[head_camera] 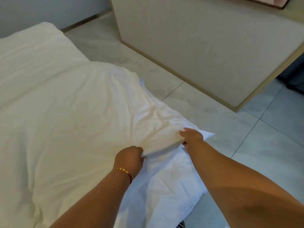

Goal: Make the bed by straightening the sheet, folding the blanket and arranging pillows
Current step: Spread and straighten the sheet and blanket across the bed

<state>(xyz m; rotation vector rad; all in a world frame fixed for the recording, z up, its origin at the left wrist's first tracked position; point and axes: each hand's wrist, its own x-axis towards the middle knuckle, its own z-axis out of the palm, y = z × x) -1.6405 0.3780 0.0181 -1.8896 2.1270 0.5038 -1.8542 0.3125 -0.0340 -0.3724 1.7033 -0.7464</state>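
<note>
Blanket [65, 104] — spread, creased, unfolded; corner gripped by left hand [130, 159] and right hand [191, 137], fingers clenched on fabric. Sheet [164, 178] rumpled beneath. Pillows not seen — task judged early.

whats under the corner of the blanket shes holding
Under the cream blanket, where the left hand and right hand grip its corner, a whiter sheet shows, draping toward the tiled floor. The mattress beneath is covered, so it cannot be seen.
</note>
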